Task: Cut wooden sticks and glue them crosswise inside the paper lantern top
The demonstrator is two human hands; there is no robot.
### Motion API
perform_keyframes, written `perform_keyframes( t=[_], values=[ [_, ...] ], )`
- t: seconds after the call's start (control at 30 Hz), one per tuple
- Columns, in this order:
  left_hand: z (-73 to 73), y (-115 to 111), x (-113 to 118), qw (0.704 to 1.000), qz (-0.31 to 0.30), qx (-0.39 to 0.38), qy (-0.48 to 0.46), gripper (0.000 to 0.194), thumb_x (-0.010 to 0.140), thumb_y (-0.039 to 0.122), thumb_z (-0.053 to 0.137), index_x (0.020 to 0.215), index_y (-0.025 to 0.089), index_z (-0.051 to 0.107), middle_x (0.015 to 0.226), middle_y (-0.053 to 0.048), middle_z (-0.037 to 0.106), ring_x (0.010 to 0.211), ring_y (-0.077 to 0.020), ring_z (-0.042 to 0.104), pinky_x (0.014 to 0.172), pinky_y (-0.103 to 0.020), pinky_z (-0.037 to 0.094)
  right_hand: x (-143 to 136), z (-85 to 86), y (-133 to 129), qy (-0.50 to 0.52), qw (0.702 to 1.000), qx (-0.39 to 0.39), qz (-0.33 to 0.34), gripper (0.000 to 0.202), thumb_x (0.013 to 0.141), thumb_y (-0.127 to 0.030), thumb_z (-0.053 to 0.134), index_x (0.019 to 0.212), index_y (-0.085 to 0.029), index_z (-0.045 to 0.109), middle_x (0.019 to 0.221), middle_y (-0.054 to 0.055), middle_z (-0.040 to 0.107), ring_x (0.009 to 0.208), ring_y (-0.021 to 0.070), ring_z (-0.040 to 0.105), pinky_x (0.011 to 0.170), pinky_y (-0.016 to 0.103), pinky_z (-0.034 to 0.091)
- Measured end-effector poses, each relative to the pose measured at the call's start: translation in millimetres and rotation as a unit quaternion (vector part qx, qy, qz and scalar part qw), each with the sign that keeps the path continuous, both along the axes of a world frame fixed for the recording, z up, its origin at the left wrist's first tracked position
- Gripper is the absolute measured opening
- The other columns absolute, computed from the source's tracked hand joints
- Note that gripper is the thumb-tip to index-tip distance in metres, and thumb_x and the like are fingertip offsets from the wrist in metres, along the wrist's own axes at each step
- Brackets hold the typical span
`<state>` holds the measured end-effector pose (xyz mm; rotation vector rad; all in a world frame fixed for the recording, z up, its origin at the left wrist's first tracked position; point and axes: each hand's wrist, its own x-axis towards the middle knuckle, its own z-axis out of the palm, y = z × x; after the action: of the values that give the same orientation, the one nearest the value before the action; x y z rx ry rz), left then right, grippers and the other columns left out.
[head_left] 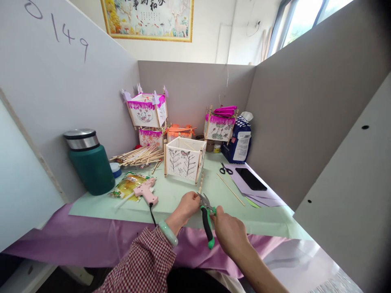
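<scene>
Now pinching a thin stick [201,184] in the left fingers [194,197], just poking out ahead of their tips. Holding green and black cutters [206,220] in the right fingers [218,212], with metal blades [205,200] close by the left ones. With a white picture box [182,163] on the counter [169,197], ahead of both.

Pale green tabletop [168,199] with bottle [91,165], white box [183,162], scissors [225,168].

glue gun [146,191] right of flask [91,169] | lantern [182,163] behind cutters [207,226] | scissors [226,169] left of phone [251,179]
</scene>
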<state>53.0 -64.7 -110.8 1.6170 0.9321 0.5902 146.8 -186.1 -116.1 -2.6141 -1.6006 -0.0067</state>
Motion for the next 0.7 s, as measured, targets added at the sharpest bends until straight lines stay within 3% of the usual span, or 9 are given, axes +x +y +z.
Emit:
perform_keyframes(
  t=[0.7],
  values=[
    [-0.2, 1.0, 3.3, 1.000, 0.009, 0.000, 0.005, 0.010, 0.078, 0.019, 0.053, 0.076, 0.014, 0.061, 0.053, 0.001, 0.051, 0.055, -0.0132, 0.047, 0.053, -0.023, 0.034, 7.3, -0.4, 5.5, -0.026, 1.000, 0.003, 0.010, 0.024, 0.098, -0.035, 0.032, 0.096, -0.017, 0.048, 0.073, 0.008, 0.067, 0.069, 0.0272, 0.068, 0.056, 0.031, 0.040]
  ],
)
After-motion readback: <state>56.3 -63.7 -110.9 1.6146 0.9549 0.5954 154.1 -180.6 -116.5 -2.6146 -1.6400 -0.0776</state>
